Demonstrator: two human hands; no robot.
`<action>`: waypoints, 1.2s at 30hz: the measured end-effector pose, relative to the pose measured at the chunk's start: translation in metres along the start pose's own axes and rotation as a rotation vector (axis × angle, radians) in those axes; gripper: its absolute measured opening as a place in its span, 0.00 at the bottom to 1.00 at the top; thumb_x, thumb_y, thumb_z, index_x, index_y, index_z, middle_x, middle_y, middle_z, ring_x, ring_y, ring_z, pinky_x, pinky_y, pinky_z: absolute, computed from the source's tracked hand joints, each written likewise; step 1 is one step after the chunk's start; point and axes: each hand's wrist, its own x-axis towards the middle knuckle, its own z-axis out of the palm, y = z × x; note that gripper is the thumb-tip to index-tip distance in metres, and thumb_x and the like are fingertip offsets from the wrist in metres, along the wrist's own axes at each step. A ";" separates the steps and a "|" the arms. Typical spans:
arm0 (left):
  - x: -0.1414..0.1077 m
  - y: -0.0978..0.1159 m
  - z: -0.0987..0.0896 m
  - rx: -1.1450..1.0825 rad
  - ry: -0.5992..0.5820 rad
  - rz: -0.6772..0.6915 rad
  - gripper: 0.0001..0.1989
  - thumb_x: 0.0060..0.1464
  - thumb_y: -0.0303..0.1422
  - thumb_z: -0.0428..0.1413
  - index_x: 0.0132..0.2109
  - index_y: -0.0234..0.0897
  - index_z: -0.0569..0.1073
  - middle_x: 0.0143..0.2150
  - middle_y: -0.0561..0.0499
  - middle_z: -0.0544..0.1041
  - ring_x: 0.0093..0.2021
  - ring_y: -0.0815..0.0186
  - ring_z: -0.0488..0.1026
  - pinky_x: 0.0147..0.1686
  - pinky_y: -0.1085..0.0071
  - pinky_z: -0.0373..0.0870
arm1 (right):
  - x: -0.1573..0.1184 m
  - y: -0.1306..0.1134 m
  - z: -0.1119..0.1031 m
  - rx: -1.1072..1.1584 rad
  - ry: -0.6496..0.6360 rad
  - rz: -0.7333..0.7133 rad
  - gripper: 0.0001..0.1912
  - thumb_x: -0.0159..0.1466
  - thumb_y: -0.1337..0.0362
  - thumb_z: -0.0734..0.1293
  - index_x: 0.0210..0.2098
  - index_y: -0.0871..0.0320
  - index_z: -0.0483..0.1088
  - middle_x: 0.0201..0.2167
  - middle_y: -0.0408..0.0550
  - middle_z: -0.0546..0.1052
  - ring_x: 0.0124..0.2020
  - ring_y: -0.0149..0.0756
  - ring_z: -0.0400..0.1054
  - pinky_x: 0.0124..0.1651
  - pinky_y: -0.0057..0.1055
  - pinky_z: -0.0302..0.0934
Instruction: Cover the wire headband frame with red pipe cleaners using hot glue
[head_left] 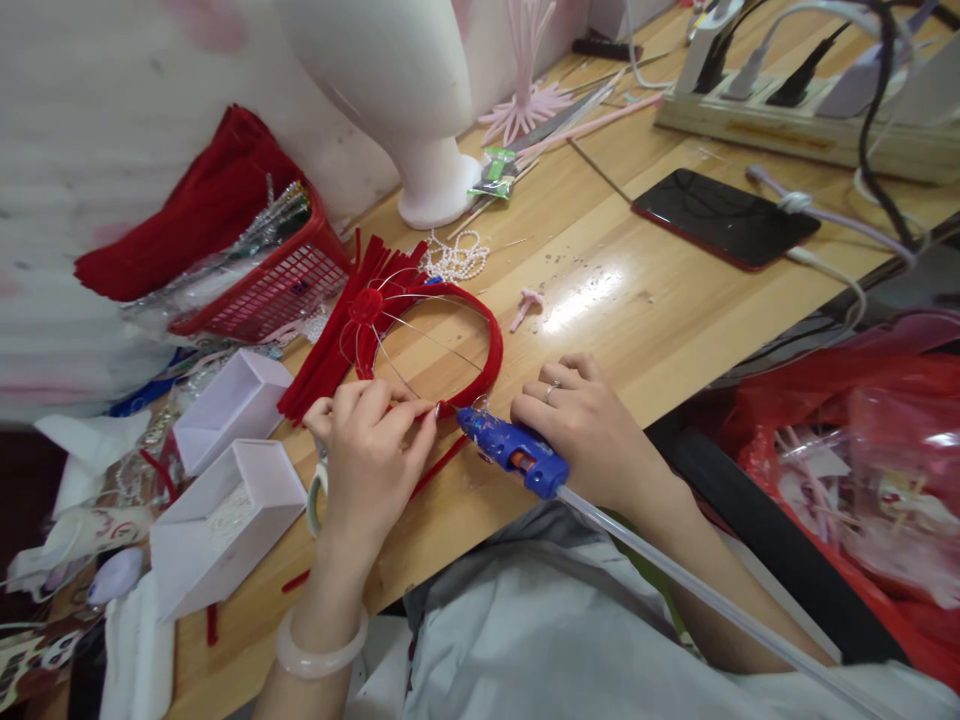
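A red fuzzy hoop lies on the wooden table, with thin wires running from a round red centrepiece at its far left. My left hand pinches the hoop's near edge between thumb and fingers. My right hand is wrapped around a blue glue gun, its nozzle pointing left at the pinched spot. A long clear glue stick sticks out from the gun's back. Whether the nozzle touches the hoop I cannot tell. Red fuzzy stems lie in a bundle beside the hoop.
A red basket holds more red stems at the left, behind white boxes. White beads and a small pink piece lie beyond the hoop. A phone and a power strip are at the right.
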 end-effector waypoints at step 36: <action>-0.008 0.012 0.009 -0.161 0.081 -0.114 0.06 0.59 0.27 0.61 0.34 0.42 0.79 0.37 0.52 0.83 0.41 0.58 0.75 0.45 0.56 0.53 | 0.004 0.057 -0.047 0.150 0.447 0.940 0.23 0.55 0.40 0.70 0.24 0.54 0.73 0.21 0.47 0.73 0.24 0.43 0.67 0.29 0.39 0.59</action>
